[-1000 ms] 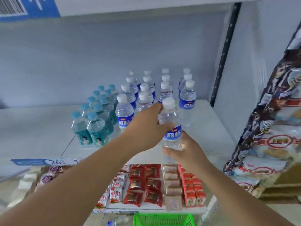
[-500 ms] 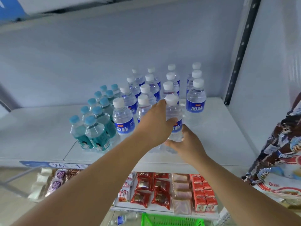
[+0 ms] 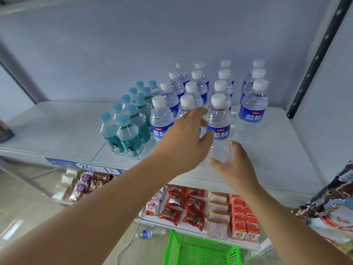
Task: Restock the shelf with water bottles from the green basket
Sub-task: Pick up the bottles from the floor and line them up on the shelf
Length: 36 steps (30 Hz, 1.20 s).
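Blue-label water bottle upright on the shelf, left hand and right hand loose-fingered beside it

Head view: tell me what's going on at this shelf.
A person is restocking water. A blue-label water bottle stands upright at the front of the shelf among matching bottles. The left hand and right hand are open on either side of it, gripping nothing. The green basket sits below.

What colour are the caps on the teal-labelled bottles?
Light blue caps on the teal-labelled bottles, clearest in the head view.
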Motion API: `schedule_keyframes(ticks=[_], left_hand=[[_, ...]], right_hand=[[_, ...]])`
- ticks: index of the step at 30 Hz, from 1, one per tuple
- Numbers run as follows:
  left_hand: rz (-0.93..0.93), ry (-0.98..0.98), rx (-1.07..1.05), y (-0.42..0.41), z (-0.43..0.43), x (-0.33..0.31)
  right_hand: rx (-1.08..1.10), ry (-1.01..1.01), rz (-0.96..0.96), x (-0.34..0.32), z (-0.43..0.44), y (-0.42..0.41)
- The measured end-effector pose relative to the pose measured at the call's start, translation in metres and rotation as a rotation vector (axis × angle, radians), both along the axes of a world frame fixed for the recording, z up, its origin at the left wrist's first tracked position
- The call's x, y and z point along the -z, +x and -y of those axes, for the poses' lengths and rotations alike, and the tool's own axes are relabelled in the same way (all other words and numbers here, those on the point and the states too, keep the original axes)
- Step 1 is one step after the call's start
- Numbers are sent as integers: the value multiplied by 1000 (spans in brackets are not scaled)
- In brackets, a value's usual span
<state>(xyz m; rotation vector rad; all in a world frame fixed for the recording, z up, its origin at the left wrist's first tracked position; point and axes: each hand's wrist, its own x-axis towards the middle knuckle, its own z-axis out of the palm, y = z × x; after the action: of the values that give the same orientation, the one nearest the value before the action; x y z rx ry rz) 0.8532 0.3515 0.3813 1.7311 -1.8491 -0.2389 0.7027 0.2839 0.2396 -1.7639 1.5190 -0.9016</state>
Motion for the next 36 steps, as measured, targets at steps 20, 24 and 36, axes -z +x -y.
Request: schedule_keyframes(ticks=[20, 24, 36], left_hand=[[165, 493, -299, 243, -198, 160], [91, 526, -281, 303, -220, 182], [-46, 689, -283, 427, -262, 258]], right_hand=[[-416, -70, -20, 85, -138, 161], [-460, -32, -94, 100, -165, 226], [-482, 141, -263, 152, -216, 327]])
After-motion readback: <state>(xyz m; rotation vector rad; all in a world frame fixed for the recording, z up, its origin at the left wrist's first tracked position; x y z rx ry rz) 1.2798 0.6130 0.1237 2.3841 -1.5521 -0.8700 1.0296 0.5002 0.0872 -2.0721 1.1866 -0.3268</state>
